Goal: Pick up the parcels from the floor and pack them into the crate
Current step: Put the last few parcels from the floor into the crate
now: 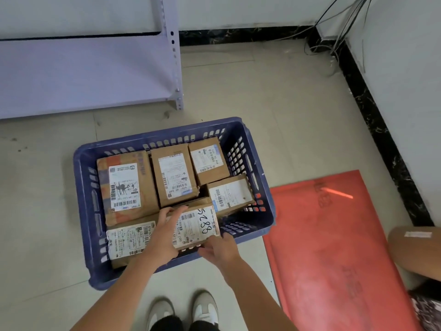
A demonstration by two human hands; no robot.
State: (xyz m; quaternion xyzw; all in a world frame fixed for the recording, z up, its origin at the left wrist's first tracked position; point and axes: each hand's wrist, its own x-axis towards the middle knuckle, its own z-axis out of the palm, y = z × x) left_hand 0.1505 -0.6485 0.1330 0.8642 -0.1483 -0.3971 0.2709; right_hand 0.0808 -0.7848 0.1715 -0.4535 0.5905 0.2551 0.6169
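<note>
A blue slotted plastic crate stands on the tiled floor in front of me, filled with several brown cardboard parcels with white labels. Both hands hold one parcel marked "5289" at the crate's near right. My left hand lies flat on its top left side, and my right hand grips its near right corner. Around it lie a large parcel at the left, a labelled one at the near left, a tall one in the middle and two smaller ones at the right.
A red flat mat lies on the floor right of the crate. Another brown parcel sits at the far right edge beside someone's patterned clothing. A grey metal shelf stands at the back left. Cables trail in the back corner. My shoes are below.
</note>
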